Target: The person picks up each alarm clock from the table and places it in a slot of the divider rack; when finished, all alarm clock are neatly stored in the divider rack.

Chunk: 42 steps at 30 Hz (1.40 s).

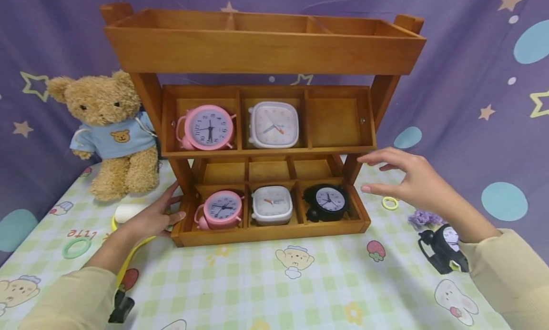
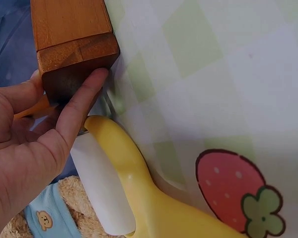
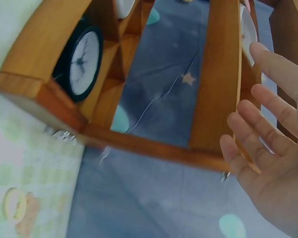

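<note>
A wooden tiered shelf [image 1: 266, 51] stands on the checked cloth. Its middle tier holds a pink alarm clock [image 1: 210, 127] and a white alarm clock [image 1: 274, 125]. Along the bottom tier sit another pink clock [image 1: 222, 210], a second white clock [image 1: 272, 205] and a black alarm clock [image 1: 328, 201]. My left hand [image 1: 154, 218] touches the shelf's lower left end; the left wrist view shows its extended fingers [image 2: 77, 106] against the wood. Beside the shelf's right side, my right hand [image 1: 407, 175] is raised with fingers and thumb spread apart, holding nothing.
Left of the shelf sits a teddy bear [image 1: 113, 135] in a blue top. Near my left hand lies a white roller [image 2: 102, 188] with a yellow handle [image 2: 154, 203]. A green ring [image 1: 77, 247], a yellow ring [image 1: 389, 203] and a black clock [image 1: 450, 239] lie on the cloth.
</note>
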Available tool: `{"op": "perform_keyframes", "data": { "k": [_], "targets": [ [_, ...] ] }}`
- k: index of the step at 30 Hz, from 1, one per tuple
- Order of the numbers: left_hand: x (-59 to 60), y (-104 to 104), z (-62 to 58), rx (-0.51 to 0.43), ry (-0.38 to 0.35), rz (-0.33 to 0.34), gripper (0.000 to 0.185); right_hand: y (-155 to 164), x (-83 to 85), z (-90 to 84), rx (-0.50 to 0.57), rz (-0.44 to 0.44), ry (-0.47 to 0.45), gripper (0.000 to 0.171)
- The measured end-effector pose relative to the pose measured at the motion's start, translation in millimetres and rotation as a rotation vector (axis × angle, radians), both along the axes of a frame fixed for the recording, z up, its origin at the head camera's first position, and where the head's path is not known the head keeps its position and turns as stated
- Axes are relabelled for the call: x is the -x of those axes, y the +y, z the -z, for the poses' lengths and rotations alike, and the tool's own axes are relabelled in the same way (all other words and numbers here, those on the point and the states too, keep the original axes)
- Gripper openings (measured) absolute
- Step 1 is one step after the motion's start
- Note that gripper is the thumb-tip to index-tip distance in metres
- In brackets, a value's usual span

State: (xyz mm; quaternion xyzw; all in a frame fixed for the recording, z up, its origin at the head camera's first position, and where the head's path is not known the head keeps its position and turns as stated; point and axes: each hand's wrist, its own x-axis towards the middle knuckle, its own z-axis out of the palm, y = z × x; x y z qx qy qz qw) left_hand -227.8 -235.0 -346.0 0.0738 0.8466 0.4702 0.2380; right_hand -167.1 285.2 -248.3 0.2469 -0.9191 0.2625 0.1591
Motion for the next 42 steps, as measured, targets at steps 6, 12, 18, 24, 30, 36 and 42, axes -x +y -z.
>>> {"op": "perform_keyframes", "data": {
  "k": [6, 12, 18, 24, 30, 36, 42],
  "targets": [
    [0.2, 1, -0.6, 0.003, 0.0, 0.001, 0.09, 21, -9.8, 14.0, 0.066, 0.037, -0.035, 0.051],
    [0.1, 1, -2.2, 0.005, 0.001, 0.0, 0.091, 41, -14.8, 30.1, 0.105, 0.059, -0.093, 0.053],
    [-0.3, 2, -2.8, 0.01, 0.004, 0.006, 0.092, 60, -19.1, 46.4, 0.149, 0.068, -0.097, 0.055],
    [1.4, 0, -3.7, 0.008, 0.005, 0.01, 0.091, 78, -26.6, 55.5, 0.191, 0.15, -0.18, 0.052],
    [2.5, 1, -2.8, -0.006, -0.007, 0.005, 0.09, 101, -34.5, 66.8, 0.206, 0.182, -0.243, 0.05],
    [0.6, 1, -3.0, -0.02, -0.02, 0.006, 0.092, 127, -41.6, 79.0, 0.212, 0.23, -0.28, 0.053],
    [0.4, 2, -1.9, -0.024, -0.036, 0.0, 0.093, 153, -48.4, 89.9, 0.214, 0.217, -0.338, 0.06]
  ]
}}
